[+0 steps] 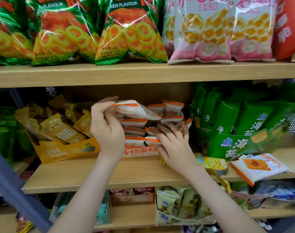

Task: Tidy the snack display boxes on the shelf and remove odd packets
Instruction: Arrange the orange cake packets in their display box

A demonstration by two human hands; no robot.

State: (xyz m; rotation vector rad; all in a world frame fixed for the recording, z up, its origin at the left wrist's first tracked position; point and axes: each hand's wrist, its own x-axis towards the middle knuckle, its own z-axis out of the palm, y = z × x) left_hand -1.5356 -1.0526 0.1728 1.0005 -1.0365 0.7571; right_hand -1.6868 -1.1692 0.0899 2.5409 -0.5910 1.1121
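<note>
At ten o'clock a green ring-snack bag [59, 36] reads "FLAVOUR", the second green bag [131, 36] at twelve "KEN FLAVOUR", the pink bag [202, 31] at one "番茄味", the red bag [284, 27] at two "脆", the orange box [140, 151] at six "蛋糕", and the green box [240, 145] at four "海苔".

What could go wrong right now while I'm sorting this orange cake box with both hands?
The white and orange packet pinched in the left hand hangs over the orange display box; it may slip and disturb the rows.
The right hand presses on boxed packets and might crush them.
The loose packet overhanging the shelf edge could be swept off by the right forearm.
</note>
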